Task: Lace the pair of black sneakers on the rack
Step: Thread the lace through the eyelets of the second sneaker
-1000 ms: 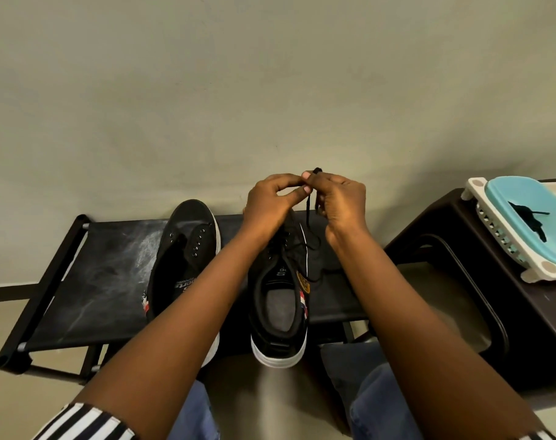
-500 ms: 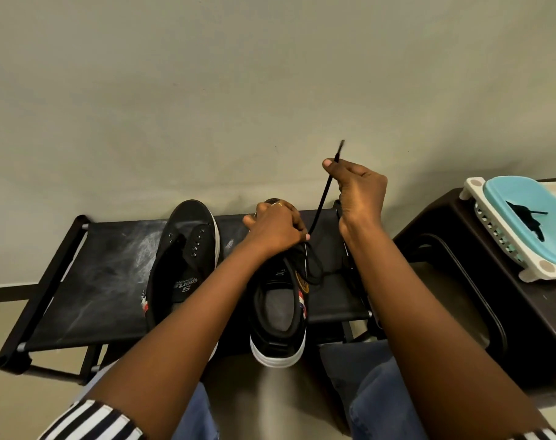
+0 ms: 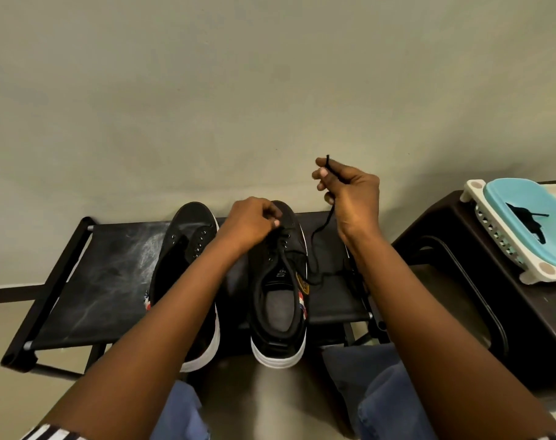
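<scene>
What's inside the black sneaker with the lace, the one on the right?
Inside the laced black white-soled sneaker: a grey insole and one black lace strand trailing in. The toe end is hidden under the tongue and left hand.

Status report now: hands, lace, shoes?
Right hand pinches lace, raised. Left hand grips right shoe at eyelets. Left shoe unlaced. Nothing in the way.
</scene>
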